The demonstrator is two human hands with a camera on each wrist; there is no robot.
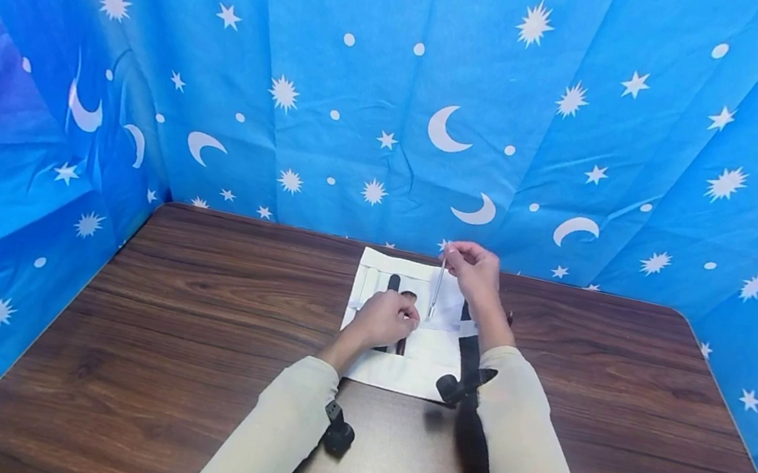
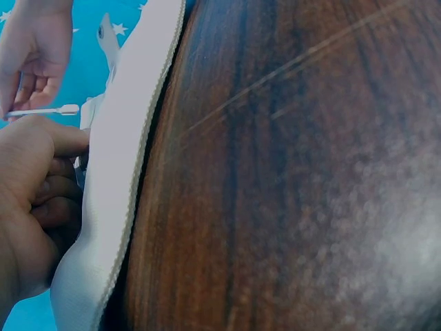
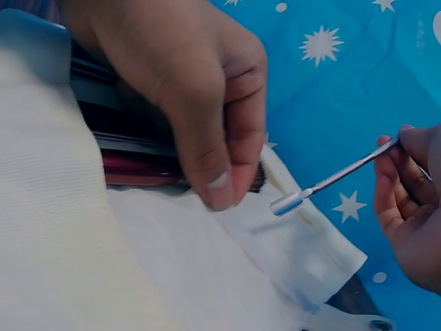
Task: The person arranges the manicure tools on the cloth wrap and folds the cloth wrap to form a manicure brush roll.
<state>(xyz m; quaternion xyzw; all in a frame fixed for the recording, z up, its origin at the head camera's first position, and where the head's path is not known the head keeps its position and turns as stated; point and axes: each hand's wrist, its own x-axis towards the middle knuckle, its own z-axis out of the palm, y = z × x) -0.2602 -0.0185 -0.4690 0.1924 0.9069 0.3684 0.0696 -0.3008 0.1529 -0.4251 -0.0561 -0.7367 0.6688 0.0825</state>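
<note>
A white fabric tool roll (image 1: 438,350) lies spread out near the table's back edge. My right hand (image 1: 477,275) pinches a slim silver cuticle pusher (image 3: 351,167) by its upper end, over the roll's right half. In the right wrist view, its spoon-shaped tip (image 3: 287,203) points down towards the white cloth. My left hand (image 1: 383,318) rests over the middle of the roll, with thumb and finger pinching at the pocket cloth. Partly hidden beneath it are a brush with a dark red handle (image 3: 141,167) and a black-handled tool (image 1: 394,282).
Around the roll spreads a dark wood-grain table (image 1: 223,302). Behind it and along both sides hangs a blue curtain (image 1: 375,84) with white moons and stars. A small black camera (image 1: 338,436) is strapped to the left sleeve, another (image 1: 449,388) to the right.
</note>
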